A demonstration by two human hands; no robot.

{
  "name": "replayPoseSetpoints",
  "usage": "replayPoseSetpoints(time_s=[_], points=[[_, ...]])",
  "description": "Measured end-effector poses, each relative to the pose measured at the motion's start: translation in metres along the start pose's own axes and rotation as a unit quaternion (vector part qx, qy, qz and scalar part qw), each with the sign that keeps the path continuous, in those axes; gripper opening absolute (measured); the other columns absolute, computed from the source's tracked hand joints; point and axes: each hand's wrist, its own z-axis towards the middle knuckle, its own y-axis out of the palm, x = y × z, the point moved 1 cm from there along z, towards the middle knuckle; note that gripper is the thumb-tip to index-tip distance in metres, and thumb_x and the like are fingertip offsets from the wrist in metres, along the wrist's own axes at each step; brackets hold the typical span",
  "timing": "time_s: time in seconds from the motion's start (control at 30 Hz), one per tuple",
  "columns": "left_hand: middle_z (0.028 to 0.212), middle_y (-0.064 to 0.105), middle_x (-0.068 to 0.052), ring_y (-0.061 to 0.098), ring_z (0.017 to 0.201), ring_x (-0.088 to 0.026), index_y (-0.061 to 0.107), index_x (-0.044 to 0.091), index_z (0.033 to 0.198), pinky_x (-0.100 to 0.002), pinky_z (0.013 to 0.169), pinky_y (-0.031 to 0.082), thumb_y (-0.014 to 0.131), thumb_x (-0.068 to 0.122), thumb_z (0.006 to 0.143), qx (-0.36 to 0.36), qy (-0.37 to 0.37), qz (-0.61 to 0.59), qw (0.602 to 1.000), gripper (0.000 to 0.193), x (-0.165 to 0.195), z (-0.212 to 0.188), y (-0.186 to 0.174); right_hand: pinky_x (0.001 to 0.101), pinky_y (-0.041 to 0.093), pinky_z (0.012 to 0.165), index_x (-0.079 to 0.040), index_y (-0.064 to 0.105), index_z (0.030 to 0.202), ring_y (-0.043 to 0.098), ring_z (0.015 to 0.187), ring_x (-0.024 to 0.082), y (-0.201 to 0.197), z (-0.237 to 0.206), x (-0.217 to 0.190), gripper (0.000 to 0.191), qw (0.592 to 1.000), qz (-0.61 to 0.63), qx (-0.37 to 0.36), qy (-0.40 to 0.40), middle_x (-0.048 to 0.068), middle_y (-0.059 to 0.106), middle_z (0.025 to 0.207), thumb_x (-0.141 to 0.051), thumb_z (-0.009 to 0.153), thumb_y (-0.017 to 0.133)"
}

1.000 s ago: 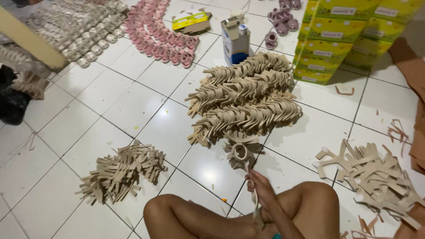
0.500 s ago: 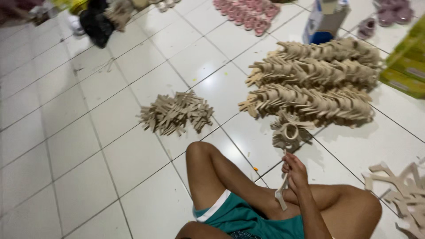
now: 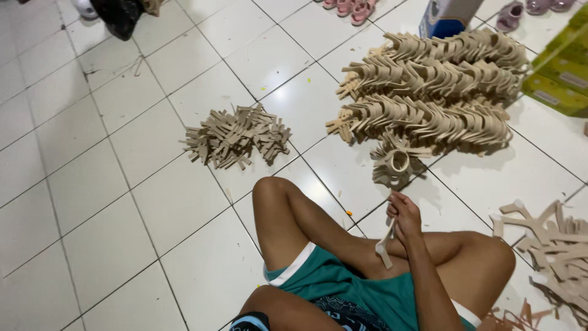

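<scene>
Since the earlier picture the view has swung left, so the small pile of flat tan strips [image 3: 236,136] now lies near the middle of the white tile floor [image 3: 110,202]. One hand [image 3: 404,214], which one I cannot tell, is closed around one tan strap piece [image 3: 386,242] above the crossed legs. Its long axis runs up and down, low end pointing toward the lap. Three long rows of looped straps [image 3: 429,86] lie beyond, a small bunch [image 3: 395,164] just past the hand, and loose cut pieces [image 3: 551,245] at the floor's right edge.
</scene>
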Motion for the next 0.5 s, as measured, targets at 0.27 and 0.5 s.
replayPoseSetpoints(time_s=[0.27, 0.5], points=[[0.111, 0.073, -0.019, 0.069, 0.105, -0.037, 0.068, -0.001, 0.119, -0.04, 0.092, 0.055, 0.071, 0.009, 0.09, -0.032, 0.077, 0.017, 0.996, 0.031, 0.013, 0.001, -0.006, 0.0226, 0.039, 0.054, 0.005, 0.063, 0.12, 0.048, 0.064, 0.007, 0.02, -0.023, -0.004, 0.028, 0.99, -0.136, 0.041, -0.005, 0.003, 0.058, 0.081, -0.012, 0.098, 0.069], [0.112, 0.072, -0.02, 0.068, 0.105, -0.039, 0.067, -0.001, 0.121, -0.041, 0.091, 0.054, 0.071, 0.008, 0.089, 0.286, -0.167, 0.413, 0.849, 0.034, -0.054, -0.037, -0.095, 0.0259, 0.054, 0.072, -0.002, 0.059, 0.122, 0.064, 0.082, 0.011, 0.01, -0.038, -0.003, 0.047, 0.974, -0.191, 0.005, -0.125, 0.004, 0.068, 0.094, 0.005, 0.079, 0.077]])
